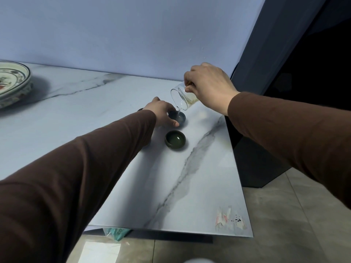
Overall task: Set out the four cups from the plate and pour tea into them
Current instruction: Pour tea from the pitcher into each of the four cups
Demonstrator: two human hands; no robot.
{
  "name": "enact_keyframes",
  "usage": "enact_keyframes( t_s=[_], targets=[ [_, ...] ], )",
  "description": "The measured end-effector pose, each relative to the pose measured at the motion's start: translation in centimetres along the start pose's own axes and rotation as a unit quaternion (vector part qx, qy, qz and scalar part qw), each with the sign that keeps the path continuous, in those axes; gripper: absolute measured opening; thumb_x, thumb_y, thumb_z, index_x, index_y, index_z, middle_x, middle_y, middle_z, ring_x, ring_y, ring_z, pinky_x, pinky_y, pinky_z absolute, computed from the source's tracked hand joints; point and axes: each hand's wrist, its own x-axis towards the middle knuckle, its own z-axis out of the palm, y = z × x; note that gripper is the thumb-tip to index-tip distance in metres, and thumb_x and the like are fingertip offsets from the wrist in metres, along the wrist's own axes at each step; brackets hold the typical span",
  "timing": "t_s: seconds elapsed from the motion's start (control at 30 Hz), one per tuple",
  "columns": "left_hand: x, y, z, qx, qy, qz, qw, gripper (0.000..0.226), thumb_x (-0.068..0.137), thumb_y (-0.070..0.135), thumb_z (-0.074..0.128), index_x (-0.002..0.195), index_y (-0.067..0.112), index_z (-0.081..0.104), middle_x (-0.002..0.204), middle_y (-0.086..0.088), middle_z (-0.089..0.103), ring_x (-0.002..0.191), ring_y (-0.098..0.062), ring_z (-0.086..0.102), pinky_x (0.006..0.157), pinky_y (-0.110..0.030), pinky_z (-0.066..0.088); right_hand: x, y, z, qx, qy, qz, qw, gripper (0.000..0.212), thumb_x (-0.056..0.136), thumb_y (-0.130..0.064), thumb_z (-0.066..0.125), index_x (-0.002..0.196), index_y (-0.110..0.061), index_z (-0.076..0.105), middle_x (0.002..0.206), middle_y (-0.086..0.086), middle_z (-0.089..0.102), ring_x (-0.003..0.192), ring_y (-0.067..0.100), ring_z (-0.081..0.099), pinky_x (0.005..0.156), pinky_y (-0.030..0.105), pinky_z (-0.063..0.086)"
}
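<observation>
1. A glass pitcher [180,98] is held tilted in the right hand [209,86], fingers curled round its rear part, and a thin stream of tea falls into a dark blue cup [178,117].
2. That cup is steadied by the left hand [161,112], thumb and fingers curled against its side.
3. A green cup [175,140], already holding tea, stands just in front; the other two cups are mostly hidden behind the left arm.
4. The pitcher is judged light, rigid, smooth and breakable; a hold well back from the lip is best.
5. The cups are judged small, stiff and easily tipped, so they are best held at the wall.
6. The marble-patterned table [190,186] looks hard and slick; a painted plate [13,82] sits at far left, a pale wall behind, tiled floor below.
</observation>
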Motion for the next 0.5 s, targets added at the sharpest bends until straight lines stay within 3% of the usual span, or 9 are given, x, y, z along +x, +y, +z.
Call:
enact_keyframes(
  t_s=[0.27, 0.5],
  targets=[
    [-0.12, 0.11, -0.01, -0.004, 0.002, -0.009, 1.0, 0.058, 0.05, 0.065, 0.076, 0.103, 0.046, 0.063, 0.11, 0.0, 0.038, 0.101, -0.025, 0.053, 0.098, -0.041, 0.049, 0.19, -0.29, -0.48, -0.008, 0.005, -0.013, 1.0, 0.017, 0.098, -0.029, 0.055, 0.102, -0.015, 0.064, 0.102, 0.004, 0.063, 0.102, 0.028, 0.052, 0.073, 0.036, 0.04],
    [-0.13, 0.19, -0.02, 0.003, -0.004, -0.01, 1.0, 0.061, 0.049, 0.067, 0.075, 0.104, 0.044, 0.063, 0.111, -0.001, 0.04, 0.106, -0.026, 0.051, 0.096, -0.041, 0.049, 0.43, -0.24, -0.57, -0.012, 0.014, -0.016, 1.0, 0.016, 0.098, -0.028, 0.055, 0.101, -0.015, 0.064, 0.1, 0.004, 0.063, 0.099, 0.027, 0.052, 0.07, 0.033, 0.037]
  ],
)
